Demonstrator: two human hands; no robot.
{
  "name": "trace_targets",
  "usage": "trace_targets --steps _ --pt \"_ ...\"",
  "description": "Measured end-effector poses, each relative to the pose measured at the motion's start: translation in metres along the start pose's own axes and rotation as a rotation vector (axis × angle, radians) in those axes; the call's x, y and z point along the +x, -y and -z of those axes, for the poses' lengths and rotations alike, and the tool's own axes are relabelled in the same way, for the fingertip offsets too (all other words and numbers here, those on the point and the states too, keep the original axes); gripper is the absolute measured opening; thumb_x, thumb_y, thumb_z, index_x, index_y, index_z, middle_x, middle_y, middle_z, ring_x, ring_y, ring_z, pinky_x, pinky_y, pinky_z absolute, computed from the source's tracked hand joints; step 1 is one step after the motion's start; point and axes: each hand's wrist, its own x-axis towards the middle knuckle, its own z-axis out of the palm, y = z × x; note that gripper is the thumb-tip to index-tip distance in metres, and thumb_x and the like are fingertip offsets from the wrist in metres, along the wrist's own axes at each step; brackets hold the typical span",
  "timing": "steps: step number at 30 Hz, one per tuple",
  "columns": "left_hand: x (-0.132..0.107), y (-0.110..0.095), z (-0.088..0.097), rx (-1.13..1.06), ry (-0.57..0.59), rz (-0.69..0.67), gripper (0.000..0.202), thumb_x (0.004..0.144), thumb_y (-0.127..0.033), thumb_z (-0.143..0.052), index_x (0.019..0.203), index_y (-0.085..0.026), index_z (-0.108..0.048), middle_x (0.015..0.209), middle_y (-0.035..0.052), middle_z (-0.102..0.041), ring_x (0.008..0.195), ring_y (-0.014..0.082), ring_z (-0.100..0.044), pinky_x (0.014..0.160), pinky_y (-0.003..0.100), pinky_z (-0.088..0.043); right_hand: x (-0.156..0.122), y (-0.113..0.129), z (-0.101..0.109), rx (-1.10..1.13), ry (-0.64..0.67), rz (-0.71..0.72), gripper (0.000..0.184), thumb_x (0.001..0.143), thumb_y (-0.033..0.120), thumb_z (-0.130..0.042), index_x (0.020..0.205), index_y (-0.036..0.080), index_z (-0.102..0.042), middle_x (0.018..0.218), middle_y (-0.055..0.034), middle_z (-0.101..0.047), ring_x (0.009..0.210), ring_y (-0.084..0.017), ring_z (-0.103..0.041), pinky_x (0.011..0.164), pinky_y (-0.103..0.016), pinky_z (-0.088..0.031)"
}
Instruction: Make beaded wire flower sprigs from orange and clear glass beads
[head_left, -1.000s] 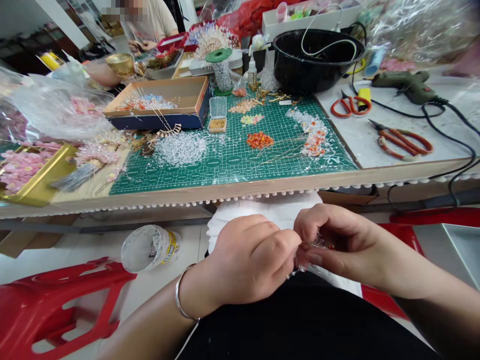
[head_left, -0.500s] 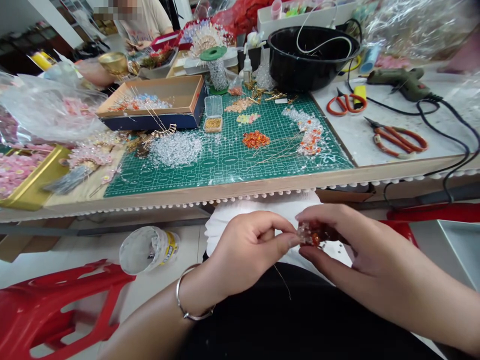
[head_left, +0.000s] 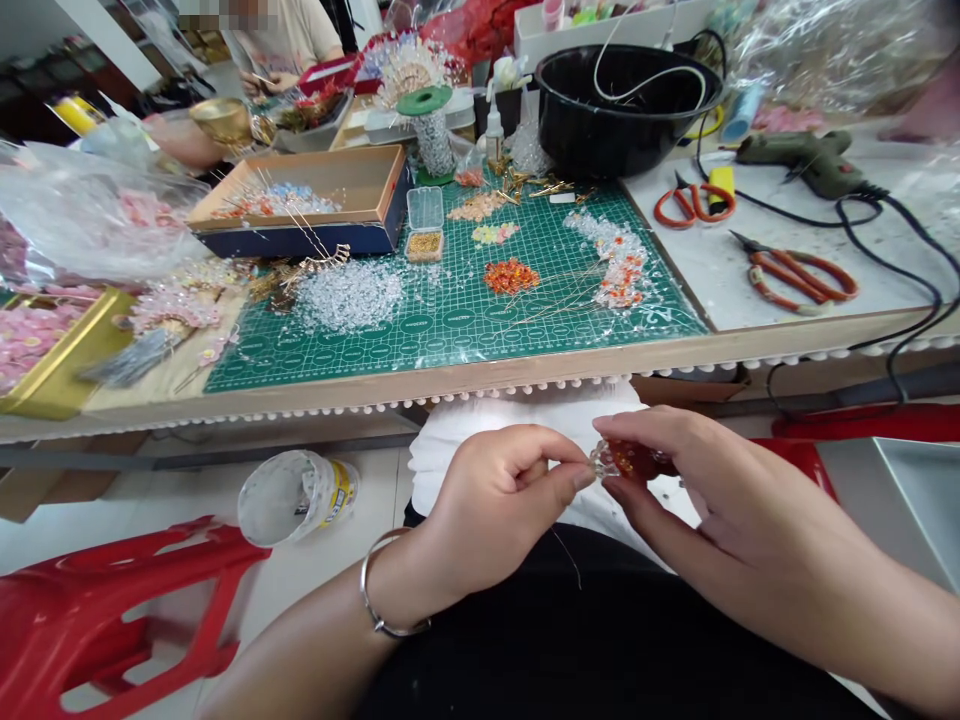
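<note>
Since the prior frame, the beaded cluster (head_left: 628, 459) had risen slightly in view, remaining between the hands below the table edge (head_left: 450, 385). The left hand (head_left: 495, 505) held the clear-beaded end of the cluster in a firm pinch, with the thumb and forefinger closed together on it. The right hand (head_left: 720, 490) clamped the orange-red end, its fingers above and its thumb below. A thin wire (head_left: 566, 555) hung below the left hand, over the dark lap. The cluster was held above a white cloth (head_left: 517, 425), with neither hand resting on the table. The following hazards were judged possible. A loosened pinch could drop the cluster to the floor. Uneven pull between the hands could kink the wire or strain its binding. The free wire end could also snag on clothing, and beads could slip if the wire's binding was loose. Across the table edge, the mat (head_left: 450, 330) held a clear bead heap (head_left: 349, 295).
</note>
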Motion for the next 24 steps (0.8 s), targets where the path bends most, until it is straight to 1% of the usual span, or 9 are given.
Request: trace_targets --steps 2,6,8,12,15,18,21,22,24 --pt "0.001 0.002 0.001 -0.080 0.012 0.052 0.023 0.088 -0.037 -0.068 0.079 -0.015 -0.067 0.054 -0.0065 -0.039 0.051 0.0073 -0.030 0.047 0.022 -0.022 0.003 -0.002 0.008 -0.030 0.043 0.069 0.033 0.096 0.012 -0.051 0.128 0.020 -0.050 0.108 -0.0098 -0.068 0.092 -0.020 -0.070 0.078 -0.031 -0.059" --pt "0.002 0.005 0.001 -0.163 0.042 0.104 0.026 0.083 -0.040 -0.073 0.080 -0.015 -0.067 0.057 -0.0062 -0.038 0.054 0.0079 -0.030 0.050 0.022 -0.023 0.005 -0.007 0.009 -0.031 0.130 0.170 0.046 0.095 0.021 -0.058 0.139 0.023 -0.044 0.140 -0.0156 -0.051 0.126 -0.028 -0.058 0.095 -0.038 -0.057" --pt "0.003 0.006 0.000 -0.156 0.057 0.125 0.026 0.084 -0.040 -0.070 0.079 -0.014 -0.067 0.059 -0.0051 -0.040 0.056 0.0084 -0.033 0.051 0.022 -0.025 0.004 -0.007 0.004 -0.034 0.159 0.224 0.044 0.095 0.019 -0.057 0.137 0.022 -0.045 0.137 -0.0166 -0.053 0.119 -0.028 -0.063 0.090 -0.038 -0.060" --pt "0.005 0.004 0.001 -0.082 0.032 0.191 0.034 0.082 -0.047 -0.071 0.076 -0.014 -0.066 0.055 -0.0065 -0.035 0.053 0.0081 -0.028 0.047 0.022 -0.020 0.006 -0.007 -0.005 -0.046 0.086 0.269 0.026 0.093 0.004 -0.046 0.112 0.019 -0.055 0.106 -0.0132 -0.067 0.089 -0.021 -0.073 0.072 -0.027 -0.061" --pt "0.009 0.003 0.005 0.082 0.028 0.172 0.032 0.085 -0.046 -0.069 0.076 -0.015 -0.067 0.052 -0.0076 -0.030 0.050 0.0081 -0.026 0.045 0.023 -0.018 0.011 -0.011 -0.003 -0.027 0.068 0.287 0.029 0.091 0.001 -0.041 0.104 0.020 -0.059 0.094 -0.0088 -0.070 0.081 -0.018 -0.073 0.070 -0.024 -0.059" --pt "0.016 0.001 0.013 0.454 -0.019 -0.168 0.022 0.093 -0.032 -0.060 0.080 -0.017 -0.069 0.056 -0.0040 -0.047 0.053 0.0103 -0.042 0.051 0.023 -0.030 0.018 -0.025 0.005 0.054 0.036 0.251 0.031 0.092 0.002 -0.041 0.101 0.022 -0.062 0.097 -0.0064 -0.071 0.083 -0.015 -0.072 0.074 -0.022 -0.058" --pt "0.026 -0.004 0.028 0.883 -0.221 -0.638 0.020 0.095 -0.017 -0.052 0.084 -0.016 -0.069 0.067 0.0017 -0.064 0.061 0.0148 -0.056 0.061 0.027 -0.038 0.032 -0.052 0.017 0.053 -0.079 0.207 0.019 0.095 0.010 -0.051 0.099 0.025 -0.063 0.098 -0.0033 -0.074 0.089 -0.014 -0.072 0.078 -0.023 -0.057" --pt "0.029 -0.006 0.034 0.968 -0.295 -0.701 0.021 0.095 -0.015 -0.050 0.085 -0.017 -0.068 0.068 0.0017 -0.065 0.061 0.0153 -0.057 0.061 0.028 -0.039 0.038 -0.064 0.022 0.032 -0.146 0.155 0.014 0.096 0.015 -0.055 0.097 0.025 -0.064 0.097 -0.0026 -0.074 0.092 -0.016 -0.072 0.080 -0.025 -0.057" --pt "0.033 -0.011 0.047 1.027 -0.423 -0.673 0.022 0.096 -0.014 -0.049 0.084 -0.019 -0.067 0.065 -0.0006 -0.065 0.058 0.0145 -0.057 0.058 0.027 -0.039 0.054 -0.093 0.032 -0.008 -0.236 0.065 0.010 0.098 0.023 -0.056 0.095 0.025 -0.066 0.095 -0.0039 -0.074 0.090 -0.019 -0.071 0.079 -0.030 -0.058"
